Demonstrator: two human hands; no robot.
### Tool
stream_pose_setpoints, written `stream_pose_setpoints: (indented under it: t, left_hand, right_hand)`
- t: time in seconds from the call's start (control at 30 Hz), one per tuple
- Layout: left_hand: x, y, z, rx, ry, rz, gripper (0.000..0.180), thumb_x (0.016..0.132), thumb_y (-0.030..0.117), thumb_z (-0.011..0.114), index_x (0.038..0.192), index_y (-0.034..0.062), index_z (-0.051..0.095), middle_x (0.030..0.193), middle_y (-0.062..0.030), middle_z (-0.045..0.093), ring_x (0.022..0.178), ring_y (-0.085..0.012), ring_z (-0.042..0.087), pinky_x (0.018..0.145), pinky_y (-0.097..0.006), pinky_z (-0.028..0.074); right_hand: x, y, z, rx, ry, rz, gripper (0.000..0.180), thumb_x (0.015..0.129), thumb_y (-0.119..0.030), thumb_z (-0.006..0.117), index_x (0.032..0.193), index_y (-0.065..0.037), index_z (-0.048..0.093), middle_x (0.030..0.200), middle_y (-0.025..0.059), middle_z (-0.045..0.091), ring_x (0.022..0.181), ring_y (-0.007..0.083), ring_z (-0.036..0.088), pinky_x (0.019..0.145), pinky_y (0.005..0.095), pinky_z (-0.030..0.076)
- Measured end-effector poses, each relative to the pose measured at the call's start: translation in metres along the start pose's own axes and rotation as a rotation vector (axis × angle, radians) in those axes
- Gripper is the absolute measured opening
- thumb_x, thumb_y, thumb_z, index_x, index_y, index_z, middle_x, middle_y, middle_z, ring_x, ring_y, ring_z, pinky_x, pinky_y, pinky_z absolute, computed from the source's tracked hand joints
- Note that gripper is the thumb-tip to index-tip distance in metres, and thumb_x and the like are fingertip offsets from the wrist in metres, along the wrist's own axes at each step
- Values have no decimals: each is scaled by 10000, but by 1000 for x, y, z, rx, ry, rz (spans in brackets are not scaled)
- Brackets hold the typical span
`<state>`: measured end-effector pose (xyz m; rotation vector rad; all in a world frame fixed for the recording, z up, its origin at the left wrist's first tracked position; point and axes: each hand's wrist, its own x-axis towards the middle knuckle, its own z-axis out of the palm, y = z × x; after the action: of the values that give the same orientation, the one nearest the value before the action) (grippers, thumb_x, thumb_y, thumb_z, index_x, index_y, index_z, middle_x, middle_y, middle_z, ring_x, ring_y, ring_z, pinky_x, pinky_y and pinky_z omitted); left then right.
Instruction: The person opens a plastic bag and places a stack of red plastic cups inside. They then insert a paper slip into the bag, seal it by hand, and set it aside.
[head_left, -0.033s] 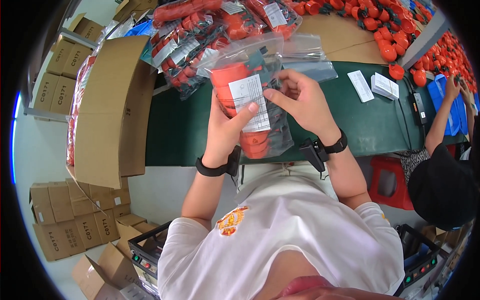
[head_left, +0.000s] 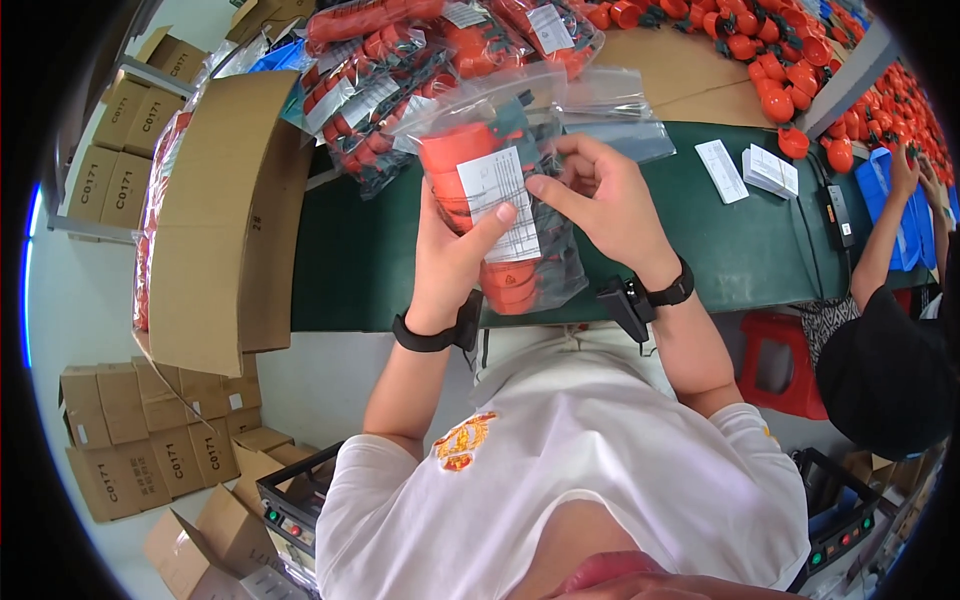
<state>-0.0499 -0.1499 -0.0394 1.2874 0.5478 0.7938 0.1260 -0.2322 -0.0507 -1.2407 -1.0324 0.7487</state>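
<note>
A clear plastic bag [head_left: 545, 100] of stacked orange-red cups [head_left: 455, 150] with dark straps is held upright over the near edge of the green table. Inside, facing me, lies a white printed slip [head_left: 490, 180]. My left hand [head_left: 458, 255] is closed round the bag's left side, its thumb pressed over the slip. At the bag's right side, my right hand [head_left: 610, 205] has its fingers curled and thumb bent against the plastic. What its fingertips grip is partly hidden.
Filled bags [head_left: 380, 110] are heaped behind. A tall cardboard box [head_left: 215, 220] stands at the left. Flat bags [head_left: 625, 135], paper slips [head_left: 770, 172] and a black power adapter [head_left: 838, 215] lie rightward. Loose orange cups [head_left: 775, 100] are piled far right, near a co-worker's hand [head_left: 905, 175].
The bag and its slip have shifted up very slightly in my hands. Both hands keep nearly the same place.
</note>
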Motion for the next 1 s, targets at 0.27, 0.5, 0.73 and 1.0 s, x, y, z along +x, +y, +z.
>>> stream_pose_setpoints:
  t: [0.27,0.5,0.73,1.0]
  left_hand:
    - [1,5,7,9,107,137,633,840,39,764,1350,22,390,1206,-123,622,1066,-180,641,928,-339,533]
    - [1,11,-4,-176,177,151,448,952,52,643,1344,10,429,1227,-110,611,1074,-184,631,927,-347,532]
    - [-8,12,-1,-243,193,87,449,953,70,648,1342,13,430,1232,-112,607,1079,-192,628,929,-351,533]
    - [-11,16,0,-80,163,109,540,857,13,729,1310,14,435,1195,-112,620,1055,-184,632,935,-330,517]
  right_hand:
    - [0,-19,1,-97,22,-123,486,841,-215,794,1220,-4,576,711,49,678,613,93,580,599,263,465]
    - [-14,7,0,224,-88,3,429,989,-235,626,1336,-20,494,949,50,683,879,90,608,780,262,476]
    - [-39,16,41,86,94,-157,445,984,-301,625,1264,31,526,987,138,663,913,154,628,819,287,493]
    - [-33,23,38,93,80,-200,361,957,-304,676,1075,28,596,830,60,652,712,84,540,634,249,439]
